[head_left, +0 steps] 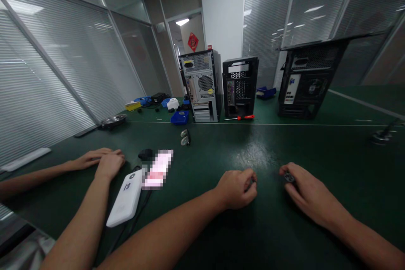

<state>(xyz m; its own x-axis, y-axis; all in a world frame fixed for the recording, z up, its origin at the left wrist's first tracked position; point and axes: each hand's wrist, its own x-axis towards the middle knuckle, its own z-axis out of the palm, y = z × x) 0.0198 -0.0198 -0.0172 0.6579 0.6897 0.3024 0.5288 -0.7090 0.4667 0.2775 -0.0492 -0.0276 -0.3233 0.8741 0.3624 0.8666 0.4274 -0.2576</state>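
Observation:
My left hand (237, 189) is curled above the green table (202, 156), its thumb and fingers closed on a small dark thing (252, 180) that barely shows. To the right, my right hand (311, 194) pinches a small dark piece (288, 177) with a pale pattern on its end between thumb and fingers. Its kind cannot be made out. A gap separates the two hands. Left of my left forearm lie a white power bank (126, 198) marked 18, a dark cable (142, 206) and a bright, blurred-out rectangle (158, 169).
Another person's hands (109, 165) rest on the table at left. Computer cases (202, 80) stand at the back, with a red-handled screwdriver (245, 117) before them. Folded glasses (185, 137), a blue tray (179, 117) and a black mouse-like object (146, 154) lie nearer.

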